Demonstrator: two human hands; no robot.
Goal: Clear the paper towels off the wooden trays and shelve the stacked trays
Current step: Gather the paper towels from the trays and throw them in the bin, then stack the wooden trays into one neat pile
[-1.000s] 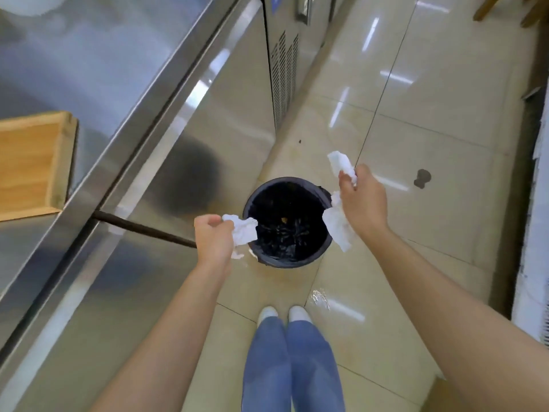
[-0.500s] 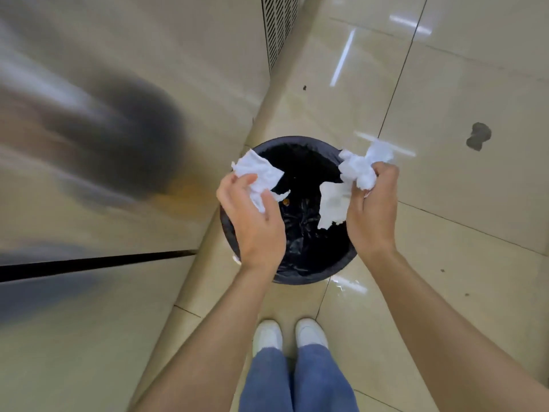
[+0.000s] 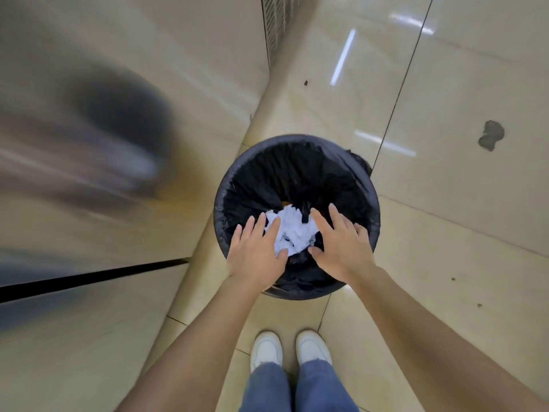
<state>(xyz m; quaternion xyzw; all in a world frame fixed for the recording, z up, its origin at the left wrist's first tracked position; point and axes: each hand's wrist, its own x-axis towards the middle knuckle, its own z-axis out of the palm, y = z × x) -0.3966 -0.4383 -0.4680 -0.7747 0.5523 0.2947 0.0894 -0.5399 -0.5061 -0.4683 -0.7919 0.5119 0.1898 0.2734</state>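
Crumpled white paper towels [image 3: 292,231] lie inside a round black bin [image 3: 368,203] lined with a black bag, on the floor just ahead of my feet. My left hand [image 3: 255,254] hovers over the bin's near left side, fingers spread, holding nothing. Over the near right side is my right hand [image 3: 341,245], also open with fingers apart. Both palms face down above the towels. No wooden tray is in view.
A stainless steel cabinet front [image 3: 104,173] with a dark horizontal gap stands close on the left, a vent grille [image 3: 274,22] at its far end. Glossy beige floor tiles [image 3: 445,203] spread to the right, with a dark stain [image 3: 491,135]. My white shoes [image 3: 291,349] are below.
Both hands let go of the paper towels, which dropped into the bin. The hands opened and lowered over the bin mouth. The view tilted down; the wooden tray left the view.
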